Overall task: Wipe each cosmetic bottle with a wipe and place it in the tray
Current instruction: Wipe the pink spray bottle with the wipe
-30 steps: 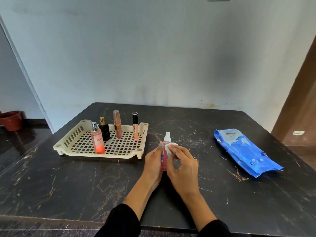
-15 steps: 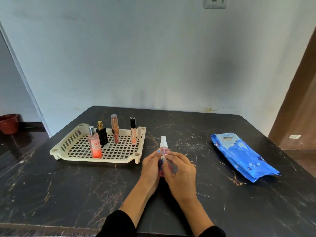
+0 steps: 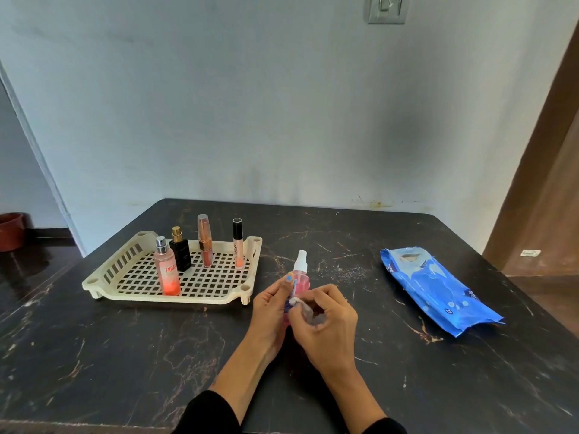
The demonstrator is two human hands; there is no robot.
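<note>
Dark marble table [image 3: 125, 355] by a pale wall. Left hand [image 3: 269, 311] grips the pink spray bottle [image 3: 301, 278] upright near the cream tray [image 3: 131, 292]. Right hand [image 3: 326, 321] pinches a white wipe [image 3: 294, 301] against it. Four bottles stand inside the tray. Blue wipe pack [image 3: 435, 292] lies well apart.

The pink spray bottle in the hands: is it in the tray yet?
Out. The pink spray bottle is held upright beside the tray, above the table.

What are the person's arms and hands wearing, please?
Both arms wear black sleeves pushed up toward the elbows, so the forearms are bare. The left hand has a light blue painted nail. The right hand shows no rings, watch or gloves.
</note>
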